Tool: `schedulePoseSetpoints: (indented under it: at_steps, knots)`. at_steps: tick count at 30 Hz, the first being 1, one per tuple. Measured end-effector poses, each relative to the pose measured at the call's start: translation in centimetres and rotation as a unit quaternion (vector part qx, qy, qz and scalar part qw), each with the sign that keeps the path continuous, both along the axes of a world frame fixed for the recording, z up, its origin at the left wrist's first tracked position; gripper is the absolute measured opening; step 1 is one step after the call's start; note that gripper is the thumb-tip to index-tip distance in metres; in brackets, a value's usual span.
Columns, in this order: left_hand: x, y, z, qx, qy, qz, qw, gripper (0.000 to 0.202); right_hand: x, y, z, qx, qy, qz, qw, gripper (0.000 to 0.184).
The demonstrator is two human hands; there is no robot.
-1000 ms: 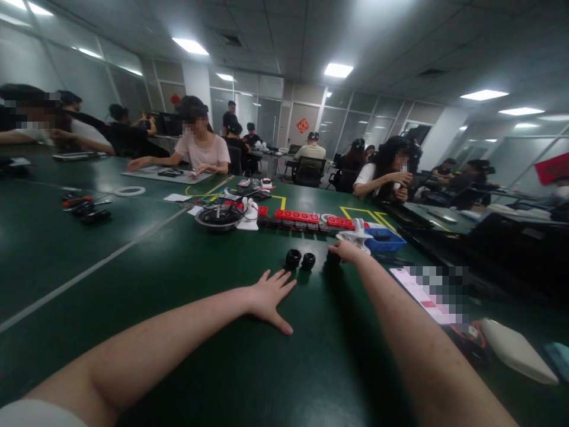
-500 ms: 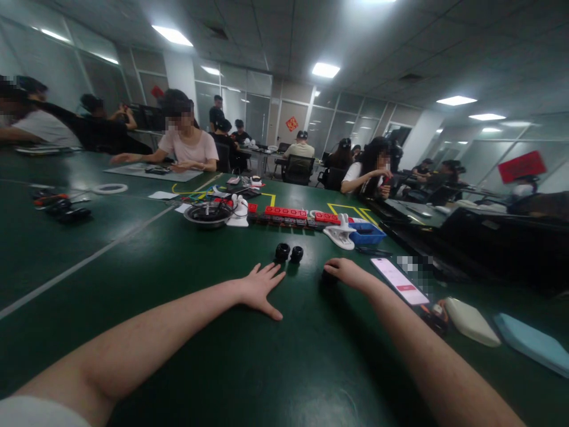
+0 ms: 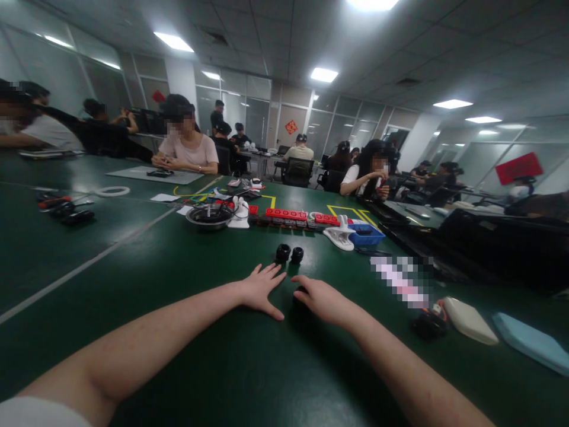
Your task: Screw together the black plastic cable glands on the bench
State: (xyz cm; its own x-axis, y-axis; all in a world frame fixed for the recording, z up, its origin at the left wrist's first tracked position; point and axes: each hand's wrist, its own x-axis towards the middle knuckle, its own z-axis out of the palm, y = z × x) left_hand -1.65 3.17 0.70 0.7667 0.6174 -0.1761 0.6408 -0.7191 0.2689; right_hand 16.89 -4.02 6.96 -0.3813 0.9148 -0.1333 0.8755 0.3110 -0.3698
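My left hand [image 3: 263,290] lies palm down on the green table [image 3: 213,367], fingers spread, with nothing in it. Just beyond its fingertips stand two short black cylindrical fittings, the left fitting [image 3: 283,253] slightly larger than the right fitting [image 3: 297,255]. Facing the left hand across a small gap, my right hand [image 3: 319,298] curls over a black fitting [image 3: 300,292]. Most of that piece is hidden under the fingers and thumb, so its full shape does not show.
Further back are a metal bowl [image 3: 208,216] of black cable, white clips [image 3: 341,233], a row of red blocks [image 3: 287,214] and a blue bin [image 3: 367,235]. To the right lie a blurred-out phone, a cream case [image 3: 470,320] and a light-blue case [image 3: 531,343]. Several people sit around.
My right hand has moved left and closer to me with the black piece, toward my left hand. The left hand and the two standing fittings have stayed put.
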Motion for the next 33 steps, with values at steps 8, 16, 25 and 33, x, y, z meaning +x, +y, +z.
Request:
schedulePoseSetpoints:
  at_steps: [8, 16, 25, 33]
  knots:
    - [0.7, -1.1, 0.5, 0.012, -0.130, -0.034, 0.991, 0.071, -1.5, -0.7, -0.7, 0.040, 0.013, 0.030, 0.999, 0.041]
    - [1.4, -1.6, -0.1, -0.005, -0.247, -0.030, 0.968, 0.043, -1.4, -0.5, -3.0, 0.193, -0.094, 0.073, 0.974, 0.037]
    - [1.6, -1.2, -0.3, 0.014, -0.219, -0.010, 0.976, 0.037, -1.1, -0.6, -3.5, 0.254, -0.048, 0.000, 0.966, 0.049]
    - [1.7, -1.3, -0.5, 0.061, -0.241, 0.023, 0.968, 0.036, -0.6, -0.4, -3.3, 0.251, -0.031, 0.022, 0.967, 0.037]
